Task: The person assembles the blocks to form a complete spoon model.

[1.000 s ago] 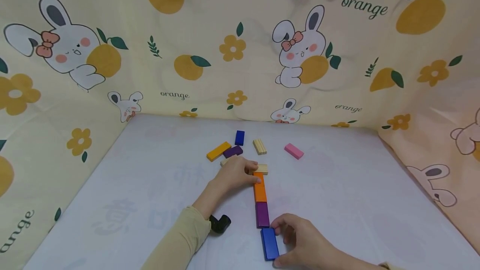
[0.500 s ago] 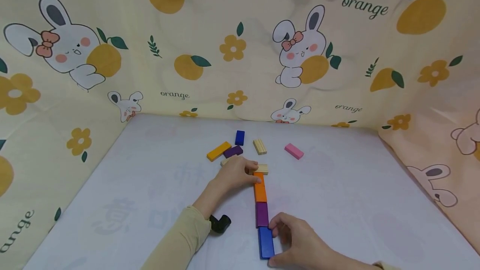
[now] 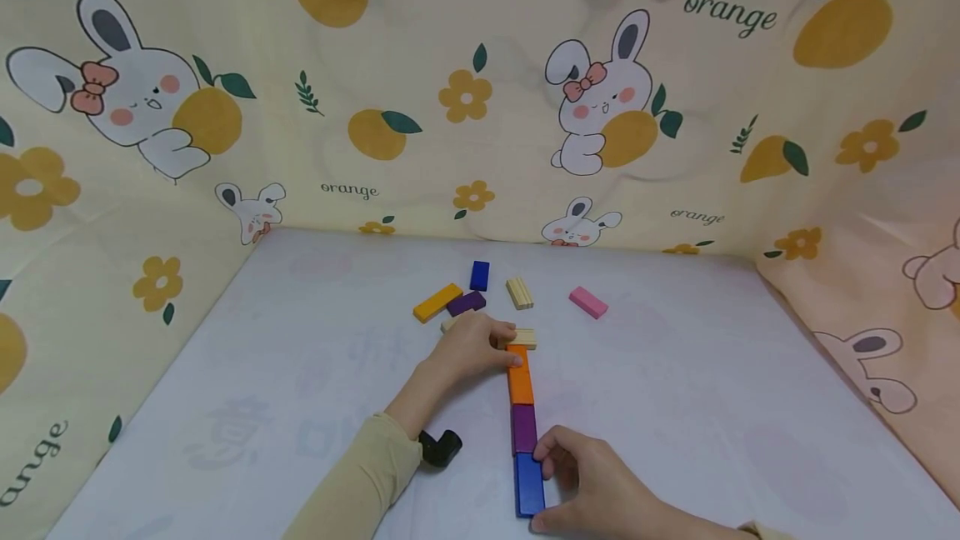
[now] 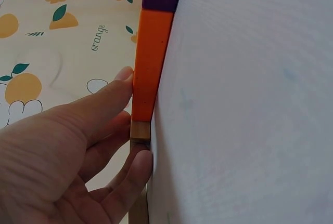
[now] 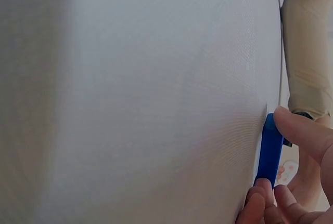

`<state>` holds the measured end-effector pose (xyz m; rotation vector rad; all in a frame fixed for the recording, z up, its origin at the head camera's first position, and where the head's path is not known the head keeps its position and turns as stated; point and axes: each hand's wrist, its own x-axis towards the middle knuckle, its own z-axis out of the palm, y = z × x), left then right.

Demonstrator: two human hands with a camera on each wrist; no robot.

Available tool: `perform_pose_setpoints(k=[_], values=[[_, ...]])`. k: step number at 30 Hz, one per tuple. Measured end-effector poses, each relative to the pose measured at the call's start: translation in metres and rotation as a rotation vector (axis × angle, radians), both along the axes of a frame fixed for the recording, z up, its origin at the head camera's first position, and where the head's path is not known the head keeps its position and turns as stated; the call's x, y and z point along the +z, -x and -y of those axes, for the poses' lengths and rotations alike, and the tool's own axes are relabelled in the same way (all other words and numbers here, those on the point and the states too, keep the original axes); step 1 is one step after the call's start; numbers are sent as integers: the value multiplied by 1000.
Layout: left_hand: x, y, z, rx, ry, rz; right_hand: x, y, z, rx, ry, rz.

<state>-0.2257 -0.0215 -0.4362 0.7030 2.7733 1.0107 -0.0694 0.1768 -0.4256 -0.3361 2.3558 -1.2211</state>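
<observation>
A row of blocks runs toward me in the head view: an orange block [image 3: 521, 382], a purple block [image 3: 524, 428] and a blue block [image 3: 529, 486], end to end. A plain wooden block [image 3: 527, 339] lies crosswise at the orange block's far end. My left hand [image 3: 471, 347] is at that joint, thumb against the orange block [image 4: 151, 63], curled fingers by the plain wood [image 4: 140, 130]. With thumb at the near end and fingertips at the far end, my right hand [image 3: 600, 486] grips the blue block [image 5: 270, 151]. Part of the crosswise wood is hidden behind my left hand.
Beyond the row lie a yellow block [image 3: 437, 302], a dark purple block [image 3: 467, 303], a small blue block [image 3: 479, 276], another plain wooden block [image 3: 519, 293] and a pink block [image 3: 588, 302]. A black wrist-worn device [image 3: 441, 448] juts out by my left sleeve.
My right hand has slid the blue block slightly left, from an offset, tilted position into line with the purple block. The left hand has stayed still.
</observation>
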Motion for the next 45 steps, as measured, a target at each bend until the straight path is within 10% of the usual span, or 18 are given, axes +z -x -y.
perform_pose_setpoints(k=[29,36,45], values=[[0,-1,3,2,-25,8,4,7,-7,-4,63,47],[0,0,3,-7,-17,-8,9,25,-15,77,11,-123],[1,0,2,-25,-25,-12,19,58,-18,-5,-30,-315]])
